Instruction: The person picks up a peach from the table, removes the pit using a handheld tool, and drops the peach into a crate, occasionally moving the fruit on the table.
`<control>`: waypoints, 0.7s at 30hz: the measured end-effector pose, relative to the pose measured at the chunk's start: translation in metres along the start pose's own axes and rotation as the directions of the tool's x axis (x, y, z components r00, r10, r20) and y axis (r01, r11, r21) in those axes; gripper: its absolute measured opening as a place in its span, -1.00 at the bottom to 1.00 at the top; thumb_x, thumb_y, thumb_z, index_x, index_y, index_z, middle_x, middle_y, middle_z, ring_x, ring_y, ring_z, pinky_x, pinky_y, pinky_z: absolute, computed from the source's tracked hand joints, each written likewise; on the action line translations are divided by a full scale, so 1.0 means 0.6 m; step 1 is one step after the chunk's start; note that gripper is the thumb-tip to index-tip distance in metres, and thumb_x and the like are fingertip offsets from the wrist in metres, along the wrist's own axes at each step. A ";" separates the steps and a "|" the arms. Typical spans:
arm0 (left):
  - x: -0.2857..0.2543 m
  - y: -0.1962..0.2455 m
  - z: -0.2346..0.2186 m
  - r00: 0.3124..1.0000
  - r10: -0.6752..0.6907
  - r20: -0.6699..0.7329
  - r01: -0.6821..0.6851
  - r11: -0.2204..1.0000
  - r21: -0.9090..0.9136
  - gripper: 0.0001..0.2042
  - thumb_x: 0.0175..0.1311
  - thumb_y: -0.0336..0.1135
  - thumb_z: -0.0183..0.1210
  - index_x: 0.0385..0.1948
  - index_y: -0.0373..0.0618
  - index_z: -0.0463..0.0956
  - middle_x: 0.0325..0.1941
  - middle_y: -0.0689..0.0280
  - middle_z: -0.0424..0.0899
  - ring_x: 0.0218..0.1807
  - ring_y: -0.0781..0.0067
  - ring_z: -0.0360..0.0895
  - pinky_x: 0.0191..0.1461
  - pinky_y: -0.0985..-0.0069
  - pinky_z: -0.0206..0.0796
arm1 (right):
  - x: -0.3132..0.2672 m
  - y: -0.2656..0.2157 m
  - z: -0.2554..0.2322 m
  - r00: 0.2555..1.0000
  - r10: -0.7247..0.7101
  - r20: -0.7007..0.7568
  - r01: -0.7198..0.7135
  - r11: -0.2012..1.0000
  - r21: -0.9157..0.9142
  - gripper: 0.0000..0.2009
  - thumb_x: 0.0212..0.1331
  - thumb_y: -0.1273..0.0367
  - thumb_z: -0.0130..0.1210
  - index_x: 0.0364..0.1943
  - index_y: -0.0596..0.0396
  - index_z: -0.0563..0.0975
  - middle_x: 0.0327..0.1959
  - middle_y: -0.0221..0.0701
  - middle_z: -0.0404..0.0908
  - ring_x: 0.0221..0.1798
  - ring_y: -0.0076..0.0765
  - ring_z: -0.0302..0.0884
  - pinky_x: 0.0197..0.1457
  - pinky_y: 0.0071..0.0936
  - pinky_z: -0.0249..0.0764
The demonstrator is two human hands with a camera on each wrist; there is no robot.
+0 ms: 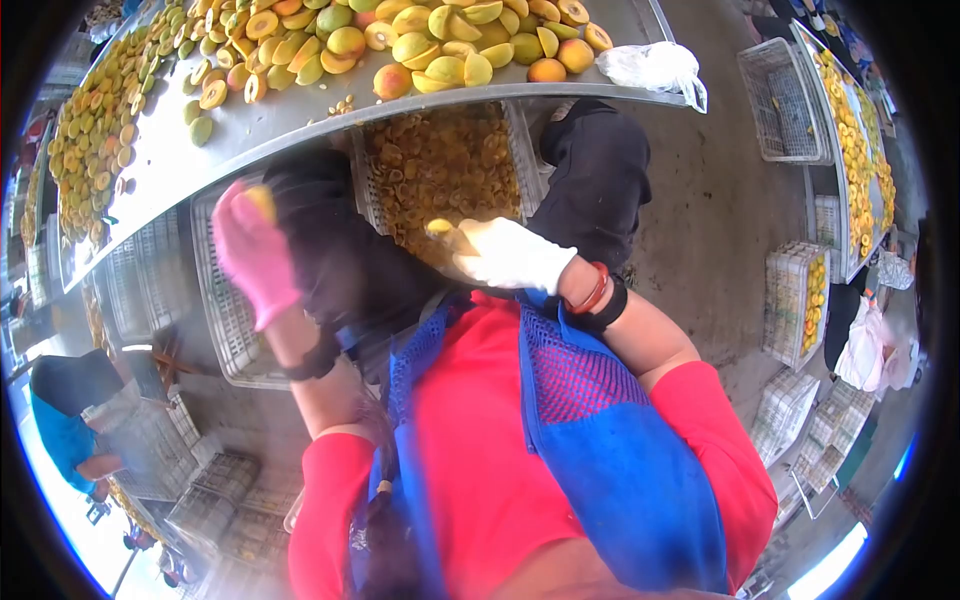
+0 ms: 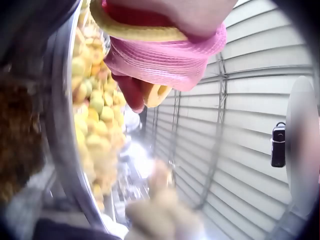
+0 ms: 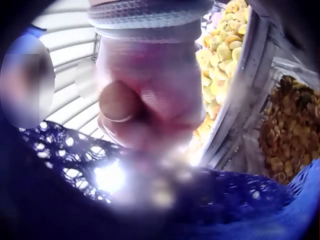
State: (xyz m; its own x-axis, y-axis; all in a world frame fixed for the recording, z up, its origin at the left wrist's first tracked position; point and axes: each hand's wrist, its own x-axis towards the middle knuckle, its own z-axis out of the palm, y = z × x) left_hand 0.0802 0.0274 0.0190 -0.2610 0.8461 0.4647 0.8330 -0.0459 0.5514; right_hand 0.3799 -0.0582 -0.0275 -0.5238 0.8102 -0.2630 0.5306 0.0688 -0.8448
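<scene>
My left hand (image 1: 252, 250), in a pink glove, is raised left of my lap and grips a halved yellow peach (image 2: 156, 95). Its hollow shows at the fingers in the left wrist view. Low over the crate between my legs, my right hand (image 1: 505, 254) wears a white glove with bare, curled fingertips. They pinch a small yellow piece of fruit (image 1: 439, 228), blurred in the right wrist view. Whole and halved peaches (image 1: 440, 50) lie heaped on the metal table (image 1: 290, 128) in front of me.
A crate (image 1: 526, 165) of brown pits and scraps stands under the table edge between my legs. On the table corner lies a clear plastic bag (image 1: 655, 70). White plastic crates (image 1: 225, 325) stand at both sides, and a person in blue (image 1: 60, 430) is at left.
</scene>
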 end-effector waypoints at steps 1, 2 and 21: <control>0.010 -0.030 -0.026 0.990 -0.128 0.049 0.119 0.979 0.163 -0.69 0.45 -0.16 0.05 0.01 -0.20 0.54 -0.01 0.06 0.66 0.05 0.01 0.58 0.20 0.25 0.37 | -0.003 0.031 0.020 0.940 -0.337 -0.055 0.281 0.856 -0.435 -0.76 0.30 0.23 0.02 -0.28 0.14 0.51 -0.49 -0.24 0.59 -0.51 -0.12 0.55 -0.40 -0.19 0.48; 0.017 -0.055 -0.048 0.978 -0.200 0.063 0.168 0.925 0.340 -0.64 0.41 -0.10 0.10 0.03 -0.20 0.55 0.05 0.05 0.63 0.10 0.02 0.56 0.23 0.24 0.36 | 0.000 0.028 0.025 0.970 -0.224 -0.093 0.183 0.927 -0.327 -0.75 0.28 0.22 0.01 -0.28 0.16 0.52 -0.47 -0.17 0.60 -0.46 -0.05 0.57 -0.36 -0.16 0.49; 0.134 0.087 0.363 0.661 0.127 0.739 -0.262 0.963 0.068 -0.45 0.15 -0.14 0.29 0.21 -0.09 0.46 0.16 0.13 0.56 0.01 0.23 0.63 0.12 0.38 0.45 | 0.003 0.025 0.013 0.893 -0.413 -0.179 0.213 0.739 -0.639 -0.76 0.04 0.35 0.12 -0.20 0.13 0.54 -0.35 -0.12 0.51 -0.48 -0.12 0.58 -0.50 -0.24 0.50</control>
State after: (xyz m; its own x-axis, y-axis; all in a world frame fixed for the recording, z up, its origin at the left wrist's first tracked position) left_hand 0.2093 0.2085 -0.0658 0.2942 0.9462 -0.1346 0.9036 -0.2295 0.3617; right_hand 0.3814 -0.0602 -0.0443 -0.5675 0.7994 0.1973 0.7061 0.5958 -0.3826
